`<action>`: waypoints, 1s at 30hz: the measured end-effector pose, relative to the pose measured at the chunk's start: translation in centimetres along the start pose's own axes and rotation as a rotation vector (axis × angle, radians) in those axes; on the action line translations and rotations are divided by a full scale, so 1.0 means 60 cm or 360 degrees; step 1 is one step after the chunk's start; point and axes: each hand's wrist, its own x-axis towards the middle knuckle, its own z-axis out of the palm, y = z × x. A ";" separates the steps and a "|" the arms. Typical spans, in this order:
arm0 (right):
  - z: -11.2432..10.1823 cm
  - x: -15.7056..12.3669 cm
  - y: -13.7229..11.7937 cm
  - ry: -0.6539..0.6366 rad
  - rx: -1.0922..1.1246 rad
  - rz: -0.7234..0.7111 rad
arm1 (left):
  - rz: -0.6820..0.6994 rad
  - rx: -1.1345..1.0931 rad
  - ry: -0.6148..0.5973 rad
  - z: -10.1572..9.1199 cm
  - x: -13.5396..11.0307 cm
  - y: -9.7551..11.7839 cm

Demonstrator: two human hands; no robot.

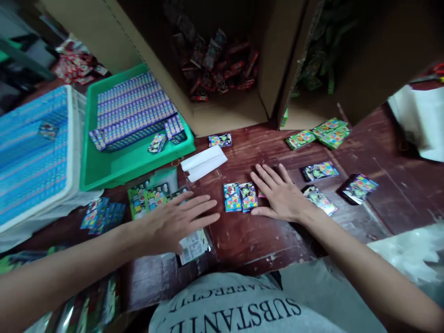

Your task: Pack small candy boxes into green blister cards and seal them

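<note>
My left hand, fingers spread, hovers over or rests on flat printed pouches left of the middle; I cannot tell whether it touches them. A pouch with a barcode label lies partly under that hand. My right hand is spread palm down, mostly covering a small red box. Just left of its fingers, a blue box and a purple-black box lie side by side on the table. Neither hand grips anything I can see.
A green tray holds rows of purple boxes; a white crate holds blue ones. Cardboard cartons stand at the back with red and green packs. Folded white paper, green boxes and dark boxes lie on the table.
</note>
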 end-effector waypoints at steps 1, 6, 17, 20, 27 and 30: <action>0.003 0.009 -0.002 -0.0031 0.0021 -0.0068 | -0.0005 -0.0009 -0.0032 0.020 -0.022 0.002; 0.008 0.030 -0.010 0.0029 0.0117 -0.0213 | -0.0089 -0.0298 0.0023 0.071 -0.061 0.014; -0.034 0.028 -0.094 0.0133 0.0380 -0.0199 | -0.0224 -0.0065 0.0238 0.042 -0.041 0.040; -0.043 0.037 -0.095 0.0197 0.0515 -0.0135 | -0.0345 0.0067 0.0320 0.042 -0.023 0.068; -0.073 0.125 -0.163 -0.0095 0.1655 -0.0208 | 0.0332 0.0388 0.0698 0.041 0.038 0.133; -0.069 0.155 -0.186 -0.0350 0.2001 -0.0016 | 0.0404 0.0434 0.0754 0.033 0.049 0.134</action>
